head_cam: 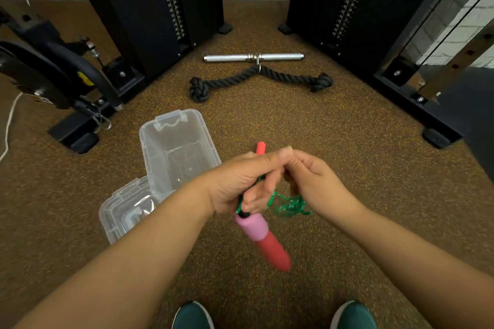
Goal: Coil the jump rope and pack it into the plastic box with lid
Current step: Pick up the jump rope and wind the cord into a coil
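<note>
Clearly the limp green beaded jump rope (290, 204) needs bunching (foam handles (263, 238) light, stiff); left hand (240, 184) clenches them, right hand (318, 181) pinches cord.

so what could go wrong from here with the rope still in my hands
1. The green cord hangs in a loose tangle under the right hand; it may knot or spring apart rather than stay coiled.
2. The pink and red handle dangles below the left hand, which grips only the top, so it could swing or slip.
3. The plastic box sits off to the left on the floor, lid leaning beside it; a loose bundle might miss or spill over the rim.
</note>
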### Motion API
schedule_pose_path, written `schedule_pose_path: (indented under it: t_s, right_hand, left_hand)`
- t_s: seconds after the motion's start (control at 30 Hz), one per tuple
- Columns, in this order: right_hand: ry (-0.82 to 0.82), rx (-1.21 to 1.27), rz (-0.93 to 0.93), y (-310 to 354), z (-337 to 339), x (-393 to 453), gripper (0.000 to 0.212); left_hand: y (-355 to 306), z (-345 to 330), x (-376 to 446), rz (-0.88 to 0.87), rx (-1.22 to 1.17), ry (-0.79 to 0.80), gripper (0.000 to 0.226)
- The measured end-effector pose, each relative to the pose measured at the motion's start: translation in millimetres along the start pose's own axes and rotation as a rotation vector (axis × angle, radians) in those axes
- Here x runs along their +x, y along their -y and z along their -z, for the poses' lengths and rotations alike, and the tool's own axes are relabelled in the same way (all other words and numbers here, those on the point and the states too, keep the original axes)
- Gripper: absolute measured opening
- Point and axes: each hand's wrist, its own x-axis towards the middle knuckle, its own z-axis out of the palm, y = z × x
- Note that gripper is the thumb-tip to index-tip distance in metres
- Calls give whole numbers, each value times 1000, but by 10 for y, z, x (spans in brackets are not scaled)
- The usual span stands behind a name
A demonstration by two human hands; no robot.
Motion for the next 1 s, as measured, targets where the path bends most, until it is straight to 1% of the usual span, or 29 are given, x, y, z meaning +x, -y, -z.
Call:
schedule_pose_path:
  t_s: [0.03, 0.1, 0.17, 0.23, 0.3, 0.33, 0.4, 0.47, 0.53, 0.57, 0.63, 0.7, 0.77, 0.83, 0.9, 0.97, 1.0]
  right_hand:
    - [-5, 53, -32, -4, -43, -16, 44]
    - [-21, 111, -71, -38, -129, -62, 40]
    - [-15, 19, -67, -122, -190, -119, 39]
    - [12, -114, -43, -212, -228, -166, 38]
    - [30, -211, 9, -221, -227, -198, 34]
    - [37, -265, 46, -201, -216, -208, 32]
    - [66, -382, 109, -141, -185, -227, 28]
    - [108, -468, 165, -94, -164, -243, 28]
    - [169, -511, 235, -20, -159, -258, 33]
    - [191, -490, 267, 16, -151, -249, 34]
    - [176, -295, 239, 123, -104, -208, 33]
    - [91, -118, 140, 179, -13, -132, 34]
    - [-27, -120, 75, 148, 65, -55, 35]
    - [-84, -123, 35, 95, 67, -18, 33]
    - [-76, -37, 26, 94, 18, -21, 26]
    - [-30, 61, -8, 130, -35, -60, 24]
    - [4, 77, -53, 138, -49, -85, 31]
  left_hand:
    - [6, -1, 11, -21, -69, -11, 52]
    - [-19, 0, 32, -63, -203, -73, 52]
    - [-70, 19, 55, -105, -329, -221, 53]
    - [-110, 66, 75, -181, -371, -354, 49]
    - [-127, 114, 85, -239, -365, -378, 44]
    - [-129, 133, 91, -241, -332, -371, 46]
    - [-108, 144, 109, -202, -167, -405, 54]
    - [-68, 140, 130, -136, 78, -475, 63]
    - [-11, 167, 127, -96, 355, -516, 69]
    - [10, 182, 100, -70, 489, -515, 71]
    - [23, 210, 37, 8, 668, -486, 78]
    - [-31, 162, -19, 95, 670, -410, 84]
    - [-96, 95, -27, 131, 638, -335, 81]
    - [-108, 55, -14, 98, 561, -258, 69]
    - [-71, 55, 6, 54, 366, -163, 56]
    - [-34, 62, 30, 28, 157, -109, 55]
    - [-21, 60, 42, 17, 72, -88, 55]
